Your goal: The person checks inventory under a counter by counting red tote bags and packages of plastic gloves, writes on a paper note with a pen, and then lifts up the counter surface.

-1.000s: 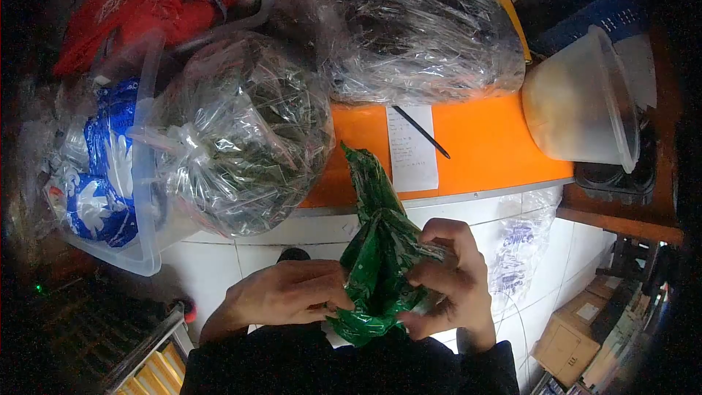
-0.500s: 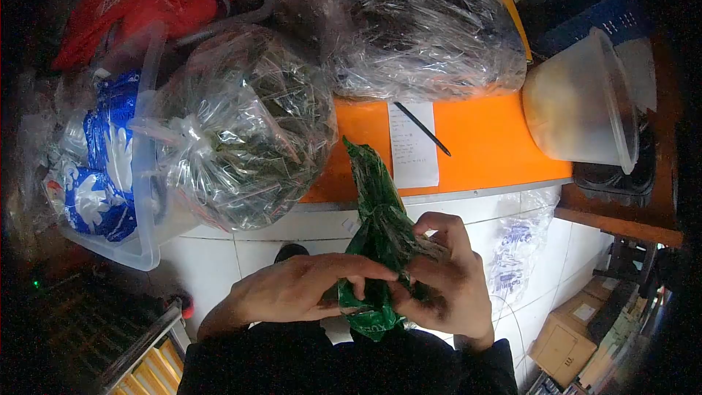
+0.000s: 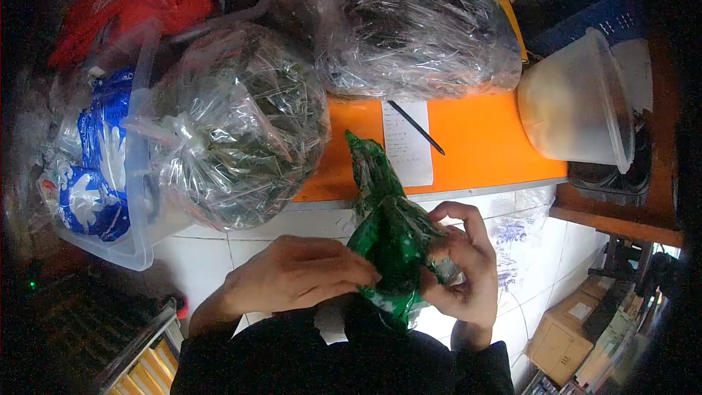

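Note:
A crumpled green plastic bag (image 3: 391,241) hangs between my hands, just in front of my body and below the edge of the orange table. Its narrow, twisted end points up over the tabletop, while the wider mouth gapes towards me. My left hand (image 3: 303,278) pinches the left rim of the bag, fingers bent together. On the opposite side my right hand (image 3: 464,263) grips the other rim between thumb and curled fingers. What lies inside the bag is too dark to make out.
On the orange table (image 3: 482,135) lie a written paper sheet (image 3: 409,143) and a black pen (image 3: 417,128). Around them are a knotted clear bag (image 3: 248,124), a large plastic-wrapped bundle (image 3: 424,29), a translucent tub (image 3: 574,99) and a clear bin (image 3: 142,227) with blue packets. Cardboard boxes (image 3: 563,336) stand lower right.
The green bag's mouth has been spread wider. My left hand has moved left, drawing its rim outward, and my right hand has shifted slightly right.

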Demonstrator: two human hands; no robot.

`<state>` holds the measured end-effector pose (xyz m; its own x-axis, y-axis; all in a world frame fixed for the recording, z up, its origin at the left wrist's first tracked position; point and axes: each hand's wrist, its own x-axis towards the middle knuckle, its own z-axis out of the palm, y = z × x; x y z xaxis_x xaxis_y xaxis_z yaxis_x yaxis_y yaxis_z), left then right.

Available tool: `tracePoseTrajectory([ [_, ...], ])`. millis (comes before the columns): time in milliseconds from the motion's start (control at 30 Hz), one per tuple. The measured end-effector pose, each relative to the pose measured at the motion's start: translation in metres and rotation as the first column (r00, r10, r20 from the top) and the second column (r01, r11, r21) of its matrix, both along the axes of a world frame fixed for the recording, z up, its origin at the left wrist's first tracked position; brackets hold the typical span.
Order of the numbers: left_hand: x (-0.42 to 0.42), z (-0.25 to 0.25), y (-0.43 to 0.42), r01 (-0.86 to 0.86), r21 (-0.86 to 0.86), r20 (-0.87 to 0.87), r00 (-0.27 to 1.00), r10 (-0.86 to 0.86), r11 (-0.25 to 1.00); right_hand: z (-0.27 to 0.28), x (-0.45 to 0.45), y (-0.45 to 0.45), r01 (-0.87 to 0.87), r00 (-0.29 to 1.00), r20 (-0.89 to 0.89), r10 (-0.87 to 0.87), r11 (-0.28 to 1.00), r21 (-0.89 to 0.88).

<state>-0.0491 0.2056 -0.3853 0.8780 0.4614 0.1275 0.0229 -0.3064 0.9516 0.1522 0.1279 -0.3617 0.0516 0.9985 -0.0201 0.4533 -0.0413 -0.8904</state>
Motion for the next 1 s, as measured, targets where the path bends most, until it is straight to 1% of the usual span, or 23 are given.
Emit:
tracePoseTrajectory([
  [67, 0.01, 0.005, 0.004, -0.039, 0.063, -0.044, 0.998, 0.042, 0.997, -0.002, 0.006, 0.002, -0.06, 0.998, 0.028, 0.058, 0.997, 0.055],
  [100, 0.014, 0.004, 0.007, -0.031, 0.092, -0.033, 0.999, 0.034, 0.995, -0.004, 0.008, 0.003, -0.091, 0.995, 0.044, 0.088, 0.992, 0.082],
  [167, 0.023, 0.002, 0.012, -0.012, 0.15, -0.011, 1.0, 0.014, 0.989, -0.004, 0.009, 0.005, -0.12, 0.992, 0.04, 0.117, 0.99, 0.077],
  [267, 0.034, 0.004, 0.018, 0.052, 0.111, -0.088, 0.995, -0.043, 0.992, -0.007, 0.01, 0.005, -0.141, 0.99, 0.028, 0.14, 0.987, 0.076],
  [367, 0.04, -0.003, 0.017, 0.063, 0.062, -0.045, 0.997, -0.06, 0.996, -0.012, 0.012, 0.005, -0.171, 0.985, 0.017, 0.17, 0.981, 0.093],
  [400, 0.04, -0.005, 0.017, 0.042, 0.063, -0.047, 0.998, -0.039, 0.997, -0.013, 0.012, 0.006, -0.183, 0.983, 0.014, 0.182, 0.978, 0.104],
  [467, 0.04, -0.006, 0.016, 0.007, 0.075, -0.046, 0.999, -0.003, 0.997, -0.008, 0.012, 0.006, -0.193, 0.98, -0.035, 0.195, 0.979, 0.062],
  [500, 0.038, -0.009, 0.015, -0.06, 0.068, -0.019, 0.998, 0.061, 0.996, -0.006, 0.012, 0.006, -0.195, 0.979, -0.058, 0.197, 0.98, 0.043],
  [533, 0.032, -0.014, 0.011, -0.126, 0.057, 0.007, 0.992, 0.126, 0.99, -0.007, 0.013, 0.006, -0.242, 0.966, -0.07, 0.249, 0.966, 0.092],
  [567, 0.028, -0.02, 0.008, -0.191, 0.043, 0.032, 0.981, 0.19, 0.981, -0.016, 0.01, 0.003, -0.172, 0.948, -0.245, 0.205, 0.974, 0.149],
  [600, 0.025, -0.028, 0.006, -0.291, 0.031, 0.116, 0.951, 0.286, 0.956, -0.027, 0.003, -0.003, -0.094, 0.893, -0.416, 0.169, 0.976, 0.194],
  [633, 0.023, -0.039, 0.005, -0.387, 0.011, 0.194, 0.906, 0.377, 0.922, -0.032, -0.003, -0.009, -0.076, 0.811, -0.554, 0.186, 0.973, 0.216],
  [667, 0.02, -0.048, 0.003, -0.475, -0.015, 0.264, 0.847, 0.462, 0.88, -0.034, -0.009, -0.016, -0.081, 0.737, -0.66, 0.147, 0.988, 0.129],
  [700, 0.025, -0.054, -0.002, -0.535, -0.07, 0.284, 0.799, 0.53, 0.842, -0.04, -0.011, -0.018, -0.178, 0.786, -0.58, 0.214, 0.977, 0.12],
  [733, 0.026, -0.052, -0.006, -0.512, -0.202, 0.291, 0.782, 0.551, 0.835, -0.047, -0.014, -0.019, -0.272, 0.819, -0.499, 0.283, 0.957, 0.098],
  [800, 0.024, -0.05, -0.011, -0.449, -0.454, 0.289, 0.743, 0.604, 0.77, -0.047, -0.02, -0.015, -0.307, 0.816, -0.493, 0.302, 0.949, 0.073],
  [867, 0.015, -0.05, -0.004, -0.45, -0.303, 0.317, 0.783, 0.534, 0.84, -0.047, -0.022, -0.01, -0.367, 0.812, -0.479, 0.335, 0.93, 0.028],
  [900, 0.011, -0.051, 0.002, -0.443, -0.226, 0.328, 0.804, 0.496, 0.867, -0.05, -0.025, -0.008, -0.337, 0.822, -0.458, 0.338, 0.938, 0.088],
  [933, 0.008, -0.05, 0.004, -0.434, -0.15, 0.334, 0.824, 0.458, 0.888, -0.052, -0.025, -0.007, -0.314, 0.843, -0.437, 0.313, 0.947, 0.074],
  [967, 0.014, -0.047, 0.001, -0.538, -0.09, 0.338, 0.775, 0.534, 0.838, -0.054, -0.025, -0.005, -0.292, 0.862, -0.415, 0.29, 0.954, 0.061],
  [1000, 0.014, -0.049, 0.003, -0.513, -0.126, 0.347, 0.779, 0.522, 0.849, -0.055, -0.024, -0.002, -0.273, 0.88, -0.393, 0.268, 0.961, 0.045],
])
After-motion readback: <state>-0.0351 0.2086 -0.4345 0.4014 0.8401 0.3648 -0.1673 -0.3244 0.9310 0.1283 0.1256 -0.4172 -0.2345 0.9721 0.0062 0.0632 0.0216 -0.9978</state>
